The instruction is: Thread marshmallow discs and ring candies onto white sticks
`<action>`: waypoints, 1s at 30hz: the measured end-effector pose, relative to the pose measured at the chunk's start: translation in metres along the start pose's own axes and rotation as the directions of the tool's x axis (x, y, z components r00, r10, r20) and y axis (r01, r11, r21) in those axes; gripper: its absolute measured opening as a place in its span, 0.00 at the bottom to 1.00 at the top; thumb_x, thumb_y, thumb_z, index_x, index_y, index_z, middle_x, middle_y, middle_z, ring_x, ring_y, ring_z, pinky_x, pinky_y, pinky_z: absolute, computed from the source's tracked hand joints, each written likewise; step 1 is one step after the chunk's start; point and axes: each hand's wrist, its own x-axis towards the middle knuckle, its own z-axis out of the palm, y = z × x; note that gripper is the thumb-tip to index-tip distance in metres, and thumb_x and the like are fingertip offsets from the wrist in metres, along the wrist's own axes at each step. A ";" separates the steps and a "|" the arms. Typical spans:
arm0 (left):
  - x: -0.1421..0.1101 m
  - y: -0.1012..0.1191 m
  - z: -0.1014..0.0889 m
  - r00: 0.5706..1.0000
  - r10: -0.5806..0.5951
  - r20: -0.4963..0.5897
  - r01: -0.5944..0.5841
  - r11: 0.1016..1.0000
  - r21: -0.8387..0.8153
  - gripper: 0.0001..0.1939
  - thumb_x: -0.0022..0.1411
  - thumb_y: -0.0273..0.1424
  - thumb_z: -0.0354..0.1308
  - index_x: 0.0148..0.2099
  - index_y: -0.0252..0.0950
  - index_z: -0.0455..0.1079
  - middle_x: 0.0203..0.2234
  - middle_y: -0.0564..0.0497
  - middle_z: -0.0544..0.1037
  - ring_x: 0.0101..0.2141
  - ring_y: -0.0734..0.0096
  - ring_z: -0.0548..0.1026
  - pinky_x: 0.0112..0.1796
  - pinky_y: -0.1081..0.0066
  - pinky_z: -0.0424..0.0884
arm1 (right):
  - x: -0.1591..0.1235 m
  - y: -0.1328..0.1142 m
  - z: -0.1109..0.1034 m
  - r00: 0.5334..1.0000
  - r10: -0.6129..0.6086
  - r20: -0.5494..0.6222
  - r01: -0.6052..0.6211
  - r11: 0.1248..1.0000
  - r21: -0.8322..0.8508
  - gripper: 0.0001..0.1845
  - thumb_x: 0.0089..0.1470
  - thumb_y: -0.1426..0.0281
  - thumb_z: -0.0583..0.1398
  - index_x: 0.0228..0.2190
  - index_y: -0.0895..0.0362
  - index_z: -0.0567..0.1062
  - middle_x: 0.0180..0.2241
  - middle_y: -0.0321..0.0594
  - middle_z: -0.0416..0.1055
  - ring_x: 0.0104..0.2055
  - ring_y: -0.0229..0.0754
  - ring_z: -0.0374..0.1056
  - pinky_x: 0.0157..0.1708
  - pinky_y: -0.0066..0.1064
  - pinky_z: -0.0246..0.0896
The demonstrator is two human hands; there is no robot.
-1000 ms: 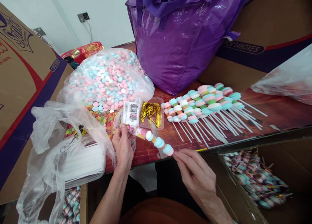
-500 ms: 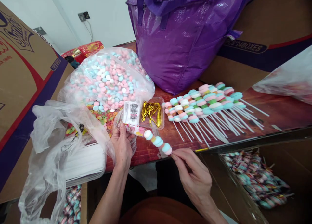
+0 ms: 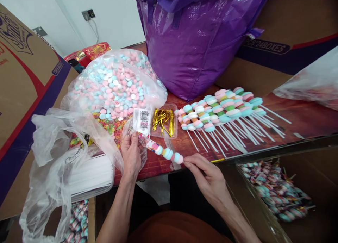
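Note:
My right hand (image 3: 207, 174) pinches the stick end of a candy skewer (image 3: 169, 154), strung with pink, blue and white marshmallow-like pieces and gummy rings. The fingers of my left hand (image 3: 131, 149) are closed on a small clear printed wrapper (image 3: 151, 144). The skewer's far end meets the wrapper's mouth; how deep it sits inside I cannot tell. Beyond my hands, a clear plastic box (image 3: 176, 125) holds gold twist ties (image 3: 163, 121). Finished-looking skewers (image 3: 221, 109) lie in rows to the right, white sticks pointing toward me.
A big plastic bag of marshmallow candies (image 3: 116, 81) and gummy rings (image 3: 112, 128) stand left. Nearer are a crumpled bag (image 3: 50, 141) and white sticks (image 3: 92, 174). A purple bag (image 3: 195, 49) and cartons (image 3: 23, 77) border the table. Below right, a carton holds wrapped skewers (image 3: 277, 190).
My right hand has moved left and slightly up with the candy skewer, bringing its far end to the wrapper. My left hand has stayed nearly in place, still holding the wrapper.

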 end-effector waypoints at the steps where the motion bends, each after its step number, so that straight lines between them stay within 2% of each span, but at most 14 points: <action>1: 0.000 0.000 0.000 1.000 -0.005 -0.007 0.005 1.000 -0.004 0.19 0.48 0.44 0.72 0.35 0.36 0.75 0.28 0.55 0.79 0.26 0.79 0.75 0.28 0.78 0.72 | 0.000 -0.001 0.001 1.000 0.024 -0.011 -0.024 1.000 -0.004 0.08 0.62 0.72 0.59 0.33 0.55 0.78 0.28 0.37 0.73 0.29 0.37 0.69 0.30 0.26 0.65; 8: 0.000 0.000 0.000 1.000 0.016 -0.010 -0.017 0.999 -0.038 0.18 0.48 0.43 0.73 0.35 0.37 0.74 0.29 0.55 0.79 0.27 0.79 0.76 0.28 0.80 0.73 | -0.004 -0.004 0.003 0.982 0.186 0.033 -0.188 0.981 0.053 0.11 0.62 0.69 0.58 0.29 0.56 0.77 0.25 0.35 0.68 0.27 0.36 0.66 0.28 0.25 0.62; 12: 0.003 0.001 -0.002 0.997 -0.073 -0.019 0.072 0.995 -0.069 0.22 0.44 0.44 0.75 0.36 0.36 0.73 0.28 0.54 0.80 0.25 0.77 0.76 0.24 0.79 0.72 | -0.003 -0.005 0.001 0.957 0.283 0.067 -0.288 0.953 0.091 0.11 0.61 0.67 0.59 0.29 0.56 0.77 0.24 0.34 0.67 0.27 0.36 0.65 0.29 0.25 0.62; 15: 0.004 0.002 -0.004 0.990 -0.137 -0.014 0.135 0.987 -0.090 0.23 0.43 0.44 0.75 0.35 0.35 0.72 0.27 0.54 0.80 0.25 0.77 0.77 0.26 0.78 0.74 | -0.002 -0.005 0.001 0.943 0.318 0.098 -0.328 0.939 0.103 0.12 0.62 0.67 0.59 0.28 0.56 0.77 0.24 0.34 0.67 0.26 0.36 0.65 0.28 0.25 0.62; 18: 0.002 0.002 -0.004 0.988 -0.151 -0.022 0.149 0.986 -0.072 0.23 0.44 0.44 0.75 0.35 0.34 0.72 0.28 0.54 0.81 0.26 0.76 0.78 0.27 0.77 0.74 | -0.002 -0.004 0.002 0.970 0.235 0.063 -0.240 0.967 0.085 0.10 0.62 0.70 0.59 0.28 0.56 0.77 0.24 0.34 0.68 0.27 0.36 0.66 0.29 0.25 0.62; 23: -0.005 -0.003 -0.001 0.989 -0.026 -0.145 0.026 1.000 0.003 0.22 0.49 0.46 0.71 0.37 0.36 0.71 0.30 0.55 0.80 0.26 0.78 0.77 0.26 0.79 0.72 | -0.007 -0.005 0.007 1.000 -0.014 0.003 0.014 0.998 -0.068 0.07 0.62 0.78 0.59 0.35 0.56 0.76 0.29 0.37 0.71 0.30 0.36 0.68 0.32 0.25 0.64; 27: -0.009 -0.008 0.001 0.984 0.029 -0.176 -0.029 1.000 0.002 0.19 0.54 0.45 0.68 0.38 0.36 0.71 0.32 0.54 0.80 0.29 0.77 0.77 0.31 0.76 0.74 | -0.012 -0.008 0.011 0.971 -0.239 -0.013 0.226 0.934 -0.276 0.11 0.59 0.83 0.59 0.40 0.58 0.75 0.31 0.40 0.72 0.32 0.38 0.69 0.35 0.28 0.65; 30: -0.009 -0.009 0.000 0.987 0.038 -0.157 -0.038 0.999 0.003 0.17 0.55 0.44 0.68 0.40 0.37 0.72 0.33 0.53 0.80 0.31 0.75 0.78 0.35 0.73 0.76 | -0.015 -0.008 0.014 0.946 -0.325 -0.008 0.299 0.880 -0.369 0.14 0.57 0.85 0.60 0.42 0.59 0.75 0.32 0.43 0.73 0.34 0.40 0.70 0.37 0.31 0.66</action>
